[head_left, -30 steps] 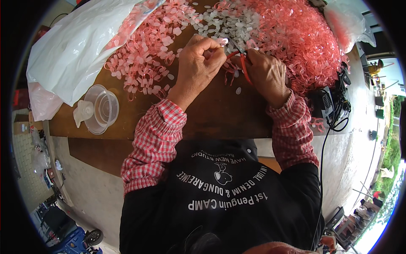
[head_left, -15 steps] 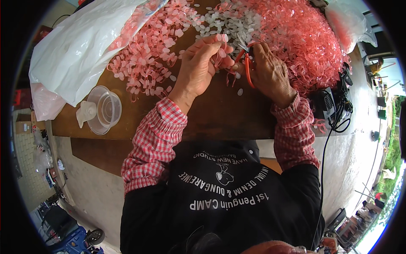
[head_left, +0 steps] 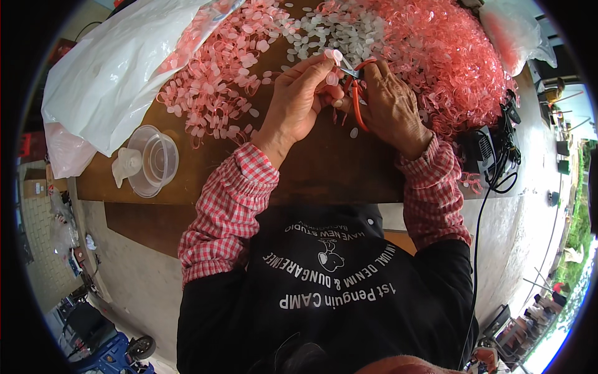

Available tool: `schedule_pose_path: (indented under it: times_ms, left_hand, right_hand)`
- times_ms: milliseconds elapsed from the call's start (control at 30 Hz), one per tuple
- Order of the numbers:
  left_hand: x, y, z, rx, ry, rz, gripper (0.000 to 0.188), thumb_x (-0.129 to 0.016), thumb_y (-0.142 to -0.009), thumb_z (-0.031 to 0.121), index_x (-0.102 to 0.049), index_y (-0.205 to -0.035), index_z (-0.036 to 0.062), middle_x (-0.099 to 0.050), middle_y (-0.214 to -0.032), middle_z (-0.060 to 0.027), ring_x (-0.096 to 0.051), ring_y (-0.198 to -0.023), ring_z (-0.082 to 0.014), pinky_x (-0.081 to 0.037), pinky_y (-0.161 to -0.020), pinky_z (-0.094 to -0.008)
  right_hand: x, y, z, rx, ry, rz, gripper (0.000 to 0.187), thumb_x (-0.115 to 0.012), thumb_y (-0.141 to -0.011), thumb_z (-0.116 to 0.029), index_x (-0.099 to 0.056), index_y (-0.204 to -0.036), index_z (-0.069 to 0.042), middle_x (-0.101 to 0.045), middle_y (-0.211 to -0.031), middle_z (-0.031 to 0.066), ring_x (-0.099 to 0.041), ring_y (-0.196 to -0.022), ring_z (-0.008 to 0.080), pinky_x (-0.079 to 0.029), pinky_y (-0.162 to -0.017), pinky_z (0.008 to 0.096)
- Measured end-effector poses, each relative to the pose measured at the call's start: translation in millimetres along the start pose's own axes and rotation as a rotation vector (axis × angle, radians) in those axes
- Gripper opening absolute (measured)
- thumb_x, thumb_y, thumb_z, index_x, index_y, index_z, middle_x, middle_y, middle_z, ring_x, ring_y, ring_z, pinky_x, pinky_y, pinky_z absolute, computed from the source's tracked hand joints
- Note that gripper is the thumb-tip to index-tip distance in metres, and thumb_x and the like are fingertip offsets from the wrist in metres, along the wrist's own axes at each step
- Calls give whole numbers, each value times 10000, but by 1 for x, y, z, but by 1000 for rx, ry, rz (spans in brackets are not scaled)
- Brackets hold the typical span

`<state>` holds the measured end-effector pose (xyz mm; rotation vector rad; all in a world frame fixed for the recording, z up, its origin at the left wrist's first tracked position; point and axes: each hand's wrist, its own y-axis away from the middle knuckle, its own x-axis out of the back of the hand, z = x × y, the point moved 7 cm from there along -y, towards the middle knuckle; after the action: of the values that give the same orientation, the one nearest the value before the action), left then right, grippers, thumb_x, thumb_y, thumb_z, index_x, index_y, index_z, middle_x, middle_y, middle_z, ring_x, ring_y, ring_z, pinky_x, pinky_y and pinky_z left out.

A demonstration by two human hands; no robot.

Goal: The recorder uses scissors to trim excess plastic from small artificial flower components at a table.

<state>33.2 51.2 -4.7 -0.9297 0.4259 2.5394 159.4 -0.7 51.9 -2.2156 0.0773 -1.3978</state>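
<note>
My left hand (head_left: pixel 300 93) pinches a small pink plastic piece (head_left: pixel 333 57) with a pale round tab between thumb and fingers. My right hand (head_left: pixel 393 103) grips red-handled scissors (head_left: pixel 356 103), fingers through the loops. The blades point up and left, their tips right beside the piece. Behind my right hand rises a large heap of glossy pink plastic loops (head_left: pixel 436 50). Small whitish oval tabs (head_left: pixel 339 31) lie scattered behind both hands. To the left spreads a looser pile of pink pieces with pale tabs (head_left: pixel 218 93).
A big white plastic bag (head_left: pixel 118 75) covers the table's far left. Nearer stands a clear round tub (head_left: pixel 161 162) beside a crumpled whitish item (head_left: pixel 127 165). Black cables and an adapter (head_left: pixel 492 149) lie at the right edge of the brown table (head_left: pixel 299 177). A clear bag (head_left: pixel 514 37) sits at the far right.
The scissors have shifted left, bringing their blades up to the piece in my left hand. My right hand moved slightly left with them; the left hand stayed nearly in place.
</note>
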Motion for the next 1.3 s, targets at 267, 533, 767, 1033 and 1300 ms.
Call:
schedule_pose_path:
  times_ms: [267, 533, 767, 1033, 1300]
  left_hand:
    - [-1, 1, -8, -31, 14, -9, 218, -649, -927, 166, -667, -1092, 25, -671, -899, -60, -612, -757, -104, -484, -626, -241]
    - [-4, 5, -5, -135, -183, 90, 238, -625, -934, 149, -648, -1111, -9, -677, -943, -93, -626, -812, -127, -494, -674, -258]
    - [-10, 8, 9, -364, -397, 109, 189, -627, -942, 124, -680, -1021, -40, -671, -834, -32, -583, -730, -44, -485, -606, -195]
    - [0, 6, 14, -346, -495, 116, 236, -647, -926, 153, -668, -1069, -34, -685, -872, -50, -610, -799, -64, -484, -731, -218]
    - [-33, 20, 19, -764, -1032, -23, 171, -654, -872, 26, -672, -1036, -19, -584, -700, -49, -546, -603, -87, -450, -545, -244]
  right_hand:
    - [2, 0, -4, -22, 16, 33, 559, -734, -808, -402, -475, -1048, 31, -530, -944, 214, -583, -745, 413, -479, -609, 447]
    - [2, 0, -4, -37, 133, 85, 567, -714, -790, -493, -536, -1037, -14, -560, -926, 146, -628, -756, 312, -509, -606, 403]
    - [0, 1, -4, -71, 141, 76, 500, -700, -815, -471, -517, -901, -13, -580, -799, 154, -614, -569, 341, -487, -492, 423]
    - [-1, 3, 17, -260, -57, -105, 333, -671, -887, -354, -618, -831, -30, -580, -583, 108, -550, -472, 251, -420, -461, 370]
    - [-8, 2, 37, -407, -573, 17, 224, -714, -864, -121, -676, -1062, -24, -679, -840, 8, -584, -760, 49, -497, -652, 222]
